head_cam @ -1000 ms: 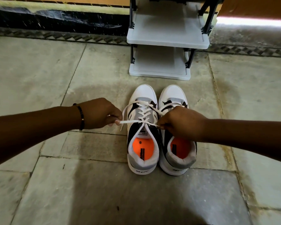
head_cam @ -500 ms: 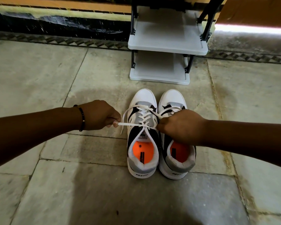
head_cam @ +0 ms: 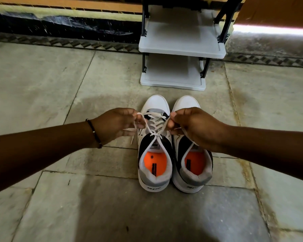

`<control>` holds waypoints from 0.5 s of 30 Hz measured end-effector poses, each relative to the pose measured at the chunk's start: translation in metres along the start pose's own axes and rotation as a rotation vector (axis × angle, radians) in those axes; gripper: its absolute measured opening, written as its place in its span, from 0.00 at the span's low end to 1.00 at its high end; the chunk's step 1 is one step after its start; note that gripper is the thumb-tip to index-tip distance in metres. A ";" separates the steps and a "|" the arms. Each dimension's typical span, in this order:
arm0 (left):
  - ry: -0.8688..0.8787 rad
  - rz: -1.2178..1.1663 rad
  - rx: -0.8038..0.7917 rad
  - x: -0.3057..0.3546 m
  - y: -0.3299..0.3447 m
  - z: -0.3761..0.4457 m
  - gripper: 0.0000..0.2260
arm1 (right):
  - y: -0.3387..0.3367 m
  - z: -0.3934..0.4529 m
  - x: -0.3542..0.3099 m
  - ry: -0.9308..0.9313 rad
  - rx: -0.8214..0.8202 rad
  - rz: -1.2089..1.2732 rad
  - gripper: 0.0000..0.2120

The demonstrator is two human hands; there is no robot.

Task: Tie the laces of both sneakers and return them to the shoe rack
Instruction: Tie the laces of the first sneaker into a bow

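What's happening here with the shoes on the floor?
A person is tying the laces of the left sneaker in a pair standing side by side on the stone floor. The left hand and the right hand each pinch a lace end, raised above a first crossing near the tongue. No bow is made yet. The right sneaker is partly covered by the right hand. The shoe rack stands just beyond the toes, its visible shelves bare.

the right hand (head_cam: 196,126) covers the right sneaker's (head_cam: 191,165) laces and tongue. the shoe rack's (head_cam: 180,41) upper shelves are cut off by the top edge. heel lettering on both sneakers and the left sneaker's (head_cam: 155,163) tongue label are too small to read.
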State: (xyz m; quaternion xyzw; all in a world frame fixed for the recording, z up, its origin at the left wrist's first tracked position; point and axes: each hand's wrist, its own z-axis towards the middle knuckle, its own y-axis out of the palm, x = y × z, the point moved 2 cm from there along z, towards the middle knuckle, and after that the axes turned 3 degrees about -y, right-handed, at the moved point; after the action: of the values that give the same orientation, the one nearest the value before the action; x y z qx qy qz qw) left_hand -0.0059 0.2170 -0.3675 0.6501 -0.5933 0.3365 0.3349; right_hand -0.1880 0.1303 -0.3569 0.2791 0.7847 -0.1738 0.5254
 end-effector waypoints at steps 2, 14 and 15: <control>-0.054 -0.273 0.025 0.000 0.010 0.002 0.12 | 0.010 0.006 0.000 0.068 0.055 0.242 0.12; 0.102 -0.135 -0.030 -0.014 0.028 0.004 0.15 | 0.024 0.019 0.009 0.031 0.148 0.061 0.09; 0.128 -0.111 -0.038 -0.014 0.029 0.004 0.14 | 0.025 0.020 0.010 0.026 0.146 0.054 0.10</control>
State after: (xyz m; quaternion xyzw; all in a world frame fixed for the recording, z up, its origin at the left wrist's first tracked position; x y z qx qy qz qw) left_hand -0.0352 0.2192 -0.3808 0.6526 -0.5402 0.3469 0.4025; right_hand -0.1607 0.1414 -0.3731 0.3401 0.7689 -0.2127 0.4979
